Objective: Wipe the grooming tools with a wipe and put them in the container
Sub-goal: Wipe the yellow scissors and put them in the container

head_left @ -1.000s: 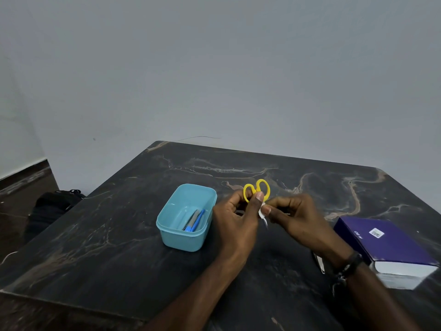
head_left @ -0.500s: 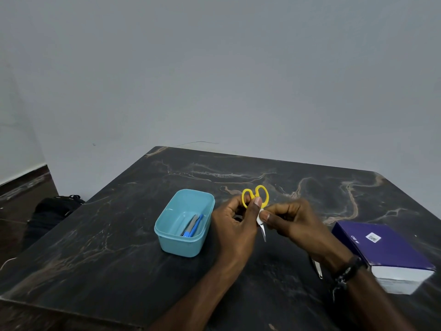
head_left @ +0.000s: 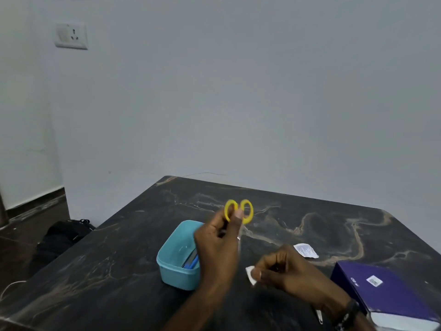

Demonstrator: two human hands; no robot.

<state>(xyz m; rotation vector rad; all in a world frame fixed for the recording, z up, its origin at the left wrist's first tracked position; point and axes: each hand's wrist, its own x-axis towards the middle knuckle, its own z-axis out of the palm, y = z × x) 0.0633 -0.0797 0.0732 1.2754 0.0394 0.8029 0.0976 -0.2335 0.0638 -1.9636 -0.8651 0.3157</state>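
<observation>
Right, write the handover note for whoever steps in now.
Left hand: grip shut on the yellow-handled scissors, held up above the table, loops on top.
Right hand: pinching the white wipe, apart from the scissors.
Teal container: already holds blue and grey tools.
Torn sachet lies near the purple box; a metal tool lies under the right wrist.
Left: put the scissors in, then wipe the metal tool and put it in too.
</observation>
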